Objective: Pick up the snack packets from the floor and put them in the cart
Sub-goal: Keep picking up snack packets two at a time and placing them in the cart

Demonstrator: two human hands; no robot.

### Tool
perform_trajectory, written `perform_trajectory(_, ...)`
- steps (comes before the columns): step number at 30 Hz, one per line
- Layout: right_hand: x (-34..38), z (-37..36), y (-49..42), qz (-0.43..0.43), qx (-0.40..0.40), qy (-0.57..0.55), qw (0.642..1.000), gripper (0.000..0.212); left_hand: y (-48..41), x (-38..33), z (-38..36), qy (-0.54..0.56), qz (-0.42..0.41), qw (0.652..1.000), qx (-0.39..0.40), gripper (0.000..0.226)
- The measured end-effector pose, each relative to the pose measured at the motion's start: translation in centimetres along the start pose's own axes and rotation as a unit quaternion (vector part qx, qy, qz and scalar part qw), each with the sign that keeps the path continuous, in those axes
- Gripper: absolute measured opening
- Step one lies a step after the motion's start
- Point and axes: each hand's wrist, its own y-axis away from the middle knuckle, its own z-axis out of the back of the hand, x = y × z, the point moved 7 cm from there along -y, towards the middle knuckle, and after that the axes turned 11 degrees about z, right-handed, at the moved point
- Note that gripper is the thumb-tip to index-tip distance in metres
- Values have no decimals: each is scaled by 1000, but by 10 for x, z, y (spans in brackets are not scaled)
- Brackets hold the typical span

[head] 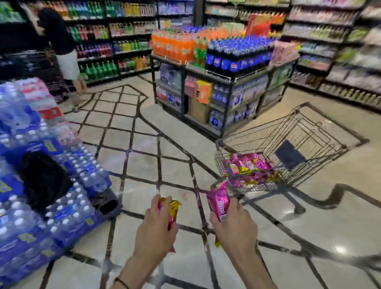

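Now both arms are extending forward over the floor (141,164): left hand (155,228) gripping a pink-gold packet (174,206), right hand (234,228) gripping a pink packet (219,201) just beside the cart (218,143) near edge; open floor lying leftward.

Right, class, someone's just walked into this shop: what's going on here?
A person is gathering pink snack packets. The left hand grips one pink packet and the right hand grips a second packet. Both are held out in front, short of the wire cart, which stands just ahead to the right with a heap of packets already inside. No packet shows on the floor in view. Packs of bottled water are stacked on the left.
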Motion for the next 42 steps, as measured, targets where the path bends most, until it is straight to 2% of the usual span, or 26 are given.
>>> perform_trajectory(6, -123, 19, -21, -84, -6, 2, 996, 55, -31, -123, -57, -18, -55, 998, 40, 62)
perform_trajectory(10, -180, 23, -37, -134, -13, 13, 991, 61, -58, -180, -94, -23, -74, 995, 63, 68)
perform_trajectory(12, -204, 23, -49, -154, -11, 10, 988, 58, -75, -203, -113, -32, -92, 993, 73, 66)
perform_trajectory(18, -268, 8, -119, -171, -13, 17, 985, 50, -157, -269, -166, -30, -124, 988, 93, 61)
perform_trajectory(27, -349, 12, -256, -201, -16, 19, 979, 52, -276, -378, -238, -35, -152, 978, 141, 62)
perform_trajectory(35, -425, -18, -355, -220, 42, -4, 975, 56, -354, -449, -296, -32, -136, 977, 159, 68)
perform_trajectory(42, -508, -77, -478, -141, 121, -31, 982, 59, -427, -497, -375, -36, -41, 987, 152, 69)
